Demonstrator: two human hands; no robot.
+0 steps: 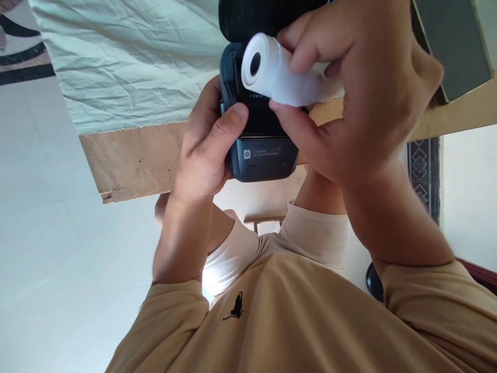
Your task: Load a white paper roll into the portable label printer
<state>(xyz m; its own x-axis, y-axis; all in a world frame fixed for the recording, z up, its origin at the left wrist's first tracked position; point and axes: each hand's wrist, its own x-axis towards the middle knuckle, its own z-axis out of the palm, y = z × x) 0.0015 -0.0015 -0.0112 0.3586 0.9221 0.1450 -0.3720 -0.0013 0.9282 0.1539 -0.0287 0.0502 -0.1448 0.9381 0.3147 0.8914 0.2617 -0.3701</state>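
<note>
My left hand [205,150] grips the left side of a small dark portable printer [264,155], thumb pressed on its front edge. The printer's lid [264,15] stands open at the top of the view. Between the thumb and fingers of my right hand [349,88] is a white paper roll [272,70], held just above the printer's open paper bay with its hollow core facing me. Both hands are raised close in front of my chest, above my beige shirt [291,321].
Behind the printer is a table with a wrinkled pale green cloth [135,62] and a bare wooden edge [132,160]. A dark grey flat object [454,46] lies at the top right. White floor tiles [46,233] spread on the left, and a patterned rug [423,171] shows on the right.
</note>
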